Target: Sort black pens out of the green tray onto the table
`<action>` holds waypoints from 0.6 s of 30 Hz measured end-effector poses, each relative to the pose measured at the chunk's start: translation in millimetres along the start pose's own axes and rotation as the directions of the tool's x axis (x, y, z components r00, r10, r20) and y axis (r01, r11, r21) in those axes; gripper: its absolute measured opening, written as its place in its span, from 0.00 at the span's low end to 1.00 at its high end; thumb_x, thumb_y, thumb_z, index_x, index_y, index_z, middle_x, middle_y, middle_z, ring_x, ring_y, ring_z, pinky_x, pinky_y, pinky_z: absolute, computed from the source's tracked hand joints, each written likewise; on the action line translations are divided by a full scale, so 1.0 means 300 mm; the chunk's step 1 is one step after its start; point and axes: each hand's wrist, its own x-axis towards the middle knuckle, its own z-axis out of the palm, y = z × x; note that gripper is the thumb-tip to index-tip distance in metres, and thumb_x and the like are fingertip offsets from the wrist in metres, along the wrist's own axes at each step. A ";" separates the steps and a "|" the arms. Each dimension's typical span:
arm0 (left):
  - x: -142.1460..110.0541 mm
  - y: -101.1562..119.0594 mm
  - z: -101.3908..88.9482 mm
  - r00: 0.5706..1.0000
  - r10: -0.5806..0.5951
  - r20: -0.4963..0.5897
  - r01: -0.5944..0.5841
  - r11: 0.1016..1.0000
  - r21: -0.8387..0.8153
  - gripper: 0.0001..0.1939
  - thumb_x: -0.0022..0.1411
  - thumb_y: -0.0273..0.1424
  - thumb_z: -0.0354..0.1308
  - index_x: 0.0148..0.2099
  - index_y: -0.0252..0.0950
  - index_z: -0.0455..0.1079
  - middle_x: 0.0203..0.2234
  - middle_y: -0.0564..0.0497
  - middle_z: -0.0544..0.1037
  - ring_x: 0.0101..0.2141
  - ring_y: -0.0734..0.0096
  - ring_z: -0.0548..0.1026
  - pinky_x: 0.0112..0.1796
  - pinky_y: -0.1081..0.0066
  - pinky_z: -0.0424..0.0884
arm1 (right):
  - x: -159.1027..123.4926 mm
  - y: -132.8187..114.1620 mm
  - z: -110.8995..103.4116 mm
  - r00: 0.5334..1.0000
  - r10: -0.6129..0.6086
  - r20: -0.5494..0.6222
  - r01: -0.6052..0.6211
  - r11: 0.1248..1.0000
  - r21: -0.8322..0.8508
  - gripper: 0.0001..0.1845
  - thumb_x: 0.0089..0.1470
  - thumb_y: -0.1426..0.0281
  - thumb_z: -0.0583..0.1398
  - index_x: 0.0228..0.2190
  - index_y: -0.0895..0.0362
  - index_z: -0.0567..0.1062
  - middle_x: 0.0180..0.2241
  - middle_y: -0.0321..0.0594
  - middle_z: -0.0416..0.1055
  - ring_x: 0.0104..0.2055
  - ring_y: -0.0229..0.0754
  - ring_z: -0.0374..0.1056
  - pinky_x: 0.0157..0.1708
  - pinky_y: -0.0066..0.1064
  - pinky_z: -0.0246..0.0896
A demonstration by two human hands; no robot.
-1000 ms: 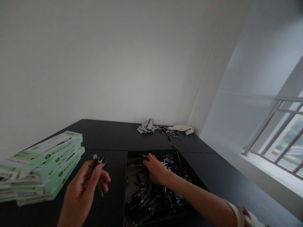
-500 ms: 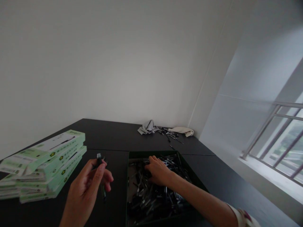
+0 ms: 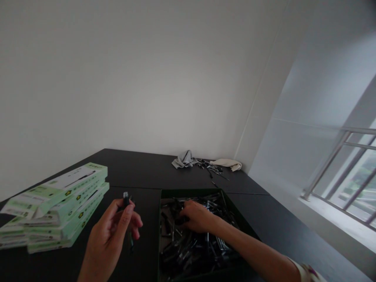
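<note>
My left hand [image 3: 113,231] is closed around black pens [image 3: 127,199], which stick out above the thumb and below the fingers; how many there are I cannot tell. It hovers over the black table, left of a dark, shallow box [image 3: 160,243]. That box holds a jumble of black and clear pen pieces [image 3: 188,250]. Reaching into it from the right, my right hand [image 3: 196,217] has its fingers curled down among the pieces. Something dark shows at its fingertips, too dim to name.
Green and white pen boxes [image 3: 67,196] lie in an uneven stack on the left. Toward the back are a grey cloth [image 3: 185,159], a loose pile of pen pieces [image 3: 210,166] and a cream cloth [image 3: 229,162]. A wall stands behind the table, with a railing [image 3: 326,168] at right.
My right hand has shifted slightly down in the box, its fingers curling more. My left hand keeps hold of the pens. The whole view has moved a little.
</note>
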 end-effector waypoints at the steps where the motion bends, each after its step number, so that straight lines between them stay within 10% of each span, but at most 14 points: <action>1: 0.000 -0.001 0.000 1.000 0.001 0.002 -0.001 1.000 0.000 0.12 0.65 0.44 0.49 0.40 0.42 0.61 0.20 0.61 0.75 0.17 0.75 0.73 0.23 0.75 0.70 | -0.001 0.005 -0.004 1.000 0.001 -0.004 -0.001 1.000 0.016 0.15 0.50 0.65 0.62 0.41 0.55 0.79 0.40 0.48 0.75 0.46 0.51 0.69 0.43 0.34 0.61; 18: 0.003 -0.004 0.009 1.000 -0.007 -0.005 0.008 0.999 0.039 0.11 0.65 0.44 0.49 0.40 0.42 0.62 0.20 0.61 0.76 0.17 0.75 0.73 0.23 0.75 0.71 | -0.022 0.049 -0.070 0.989 0.048 -0.136 0.006 0.927 0.375 0.09 0.52 0.70 0.61 0.37 0.58 0.77 0.31 0.36 0.76 0.33 0.40 0.71 0.30 0.24 0.57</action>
